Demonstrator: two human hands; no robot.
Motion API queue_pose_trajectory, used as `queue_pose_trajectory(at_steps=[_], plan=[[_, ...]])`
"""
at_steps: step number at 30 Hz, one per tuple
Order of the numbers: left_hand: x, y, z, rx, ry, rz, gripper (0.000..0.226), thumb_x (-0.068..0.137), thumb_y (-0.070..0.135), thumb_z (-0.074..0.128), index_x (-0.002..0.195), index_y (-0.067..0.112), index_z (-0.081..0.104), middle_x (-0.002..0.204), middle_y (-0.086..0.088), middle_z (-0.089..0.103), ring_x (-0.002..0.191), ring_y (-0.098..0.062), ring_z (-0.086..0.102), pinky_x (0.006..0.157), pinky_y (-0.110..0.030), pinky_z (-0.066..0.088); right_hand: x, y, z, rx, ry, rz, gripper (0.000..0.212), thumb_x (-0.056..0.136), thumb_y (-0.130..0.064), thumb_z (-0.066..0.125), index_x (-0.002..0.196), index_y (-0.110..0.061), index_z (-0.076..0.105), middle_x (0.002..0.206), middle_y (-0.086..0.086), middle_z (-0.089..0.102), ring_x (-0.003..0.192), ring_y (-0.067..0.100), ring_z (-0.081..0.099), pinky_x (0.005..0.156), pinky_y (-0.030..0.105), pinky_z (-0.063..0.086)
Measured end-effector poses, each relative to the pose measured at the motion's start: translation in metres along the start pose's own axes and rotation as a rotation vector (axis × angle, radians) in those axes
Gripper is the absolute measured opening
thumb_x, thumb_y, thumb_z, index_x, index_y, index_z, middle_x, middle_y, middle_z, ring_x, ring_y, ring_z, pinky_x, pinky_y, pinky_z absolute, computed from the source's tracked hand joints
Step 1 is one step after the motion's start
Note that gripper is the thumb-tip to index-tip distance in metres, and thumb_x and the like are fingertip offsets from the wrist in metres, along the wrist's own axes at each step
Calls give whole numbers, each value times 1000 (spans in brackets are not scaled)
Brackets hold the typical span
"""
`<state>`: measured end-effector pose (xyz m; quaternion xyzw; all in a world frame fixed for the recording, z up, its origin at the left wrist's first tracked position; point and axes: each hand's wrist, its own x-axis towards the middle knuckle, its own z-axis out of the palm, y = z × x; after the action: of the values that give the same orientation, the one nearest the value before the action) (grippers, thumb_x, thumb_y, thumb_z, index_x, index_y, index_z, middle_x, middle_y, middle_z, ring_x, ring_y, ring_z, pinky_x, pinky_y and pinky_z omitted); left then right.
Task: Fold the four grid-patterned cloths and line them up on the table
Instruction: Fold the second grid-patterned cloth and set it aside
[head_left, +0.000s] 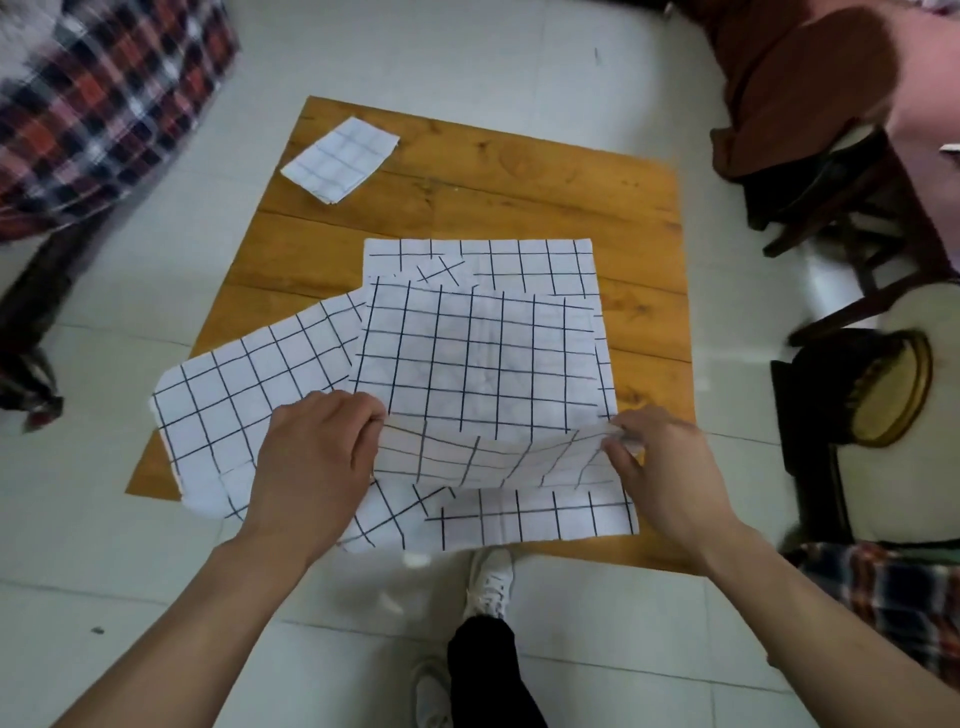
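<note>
White grid cloth (478, 353), thin and limp, topmost on the spread pile at the near side of the wooden table (467, 171). Near corners pinched, left hand (317, 457) and right hand (660, 467) both curled on the lifted edge. Light, likely to sag and slide; best held at corners. One folded cloth (340, 158) already at the far left corner.

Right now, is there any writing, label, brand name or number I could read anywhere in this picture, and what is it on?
None: no readable text anywhere.
The white cloths with dark grid lines held by the left hand and right hand carry only ruled lines, no letters.
The small folded grid-patterned cloth at the far corner of the wooden table: lines only.
The white sneaker shows no legible brand.
</note>
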<state>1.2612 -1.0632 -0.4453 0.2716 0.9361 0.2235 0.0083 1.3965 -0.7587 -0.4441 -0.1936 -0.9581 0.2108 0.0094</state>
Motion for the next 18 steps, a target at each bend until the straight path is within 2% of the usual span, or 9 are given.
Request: queue_pose_trajectory(at_steps=[6,8,11,15,18], plan=[[66,-7,16,35,-17,9,16,94,29,50,91,21,63,81,4,64,80,-23,58,76,-40,40,52,7,5,58,-18,13,4,91,-18,67,93,-15,69,89,1,64,76,17,60,65,32,53],[86,-11,19,32,-31,10,14,93,30,52,89,21,62,79,5,65,79,-22,59,76,-42,44,71,12,8,54,-27,17,3,91,-18,67,89,-16,68,85,-1,62,73,15,57,62,29,50],[113,-19,25,33,-36,28,8,93,25,58,88,21,62,79,5,65,77,-22,60,74,-43,47,101,19,9,50,-49,46,12,91,-19,67,80,-18,62,77,-3,58,67,13,52,55,20,39],[143,-27,33,65,-16,33,5,92,20,58,88,19,61,79,3,64,75,-24,57,70,-42,45,136,21,11,90,-67,50,6,91,-20,66,89,-15,67,83,1,62,71,17,58,60,33,52],[162,-29,42,51,-35,0,9,88,10,65,90,18,61,81,0,64,76,-25,57,68,-43,47,157,26,18,96,-79,61,8,91,-18,66,85,-13,65,82,1,62,72,18,58,62,34,53]])
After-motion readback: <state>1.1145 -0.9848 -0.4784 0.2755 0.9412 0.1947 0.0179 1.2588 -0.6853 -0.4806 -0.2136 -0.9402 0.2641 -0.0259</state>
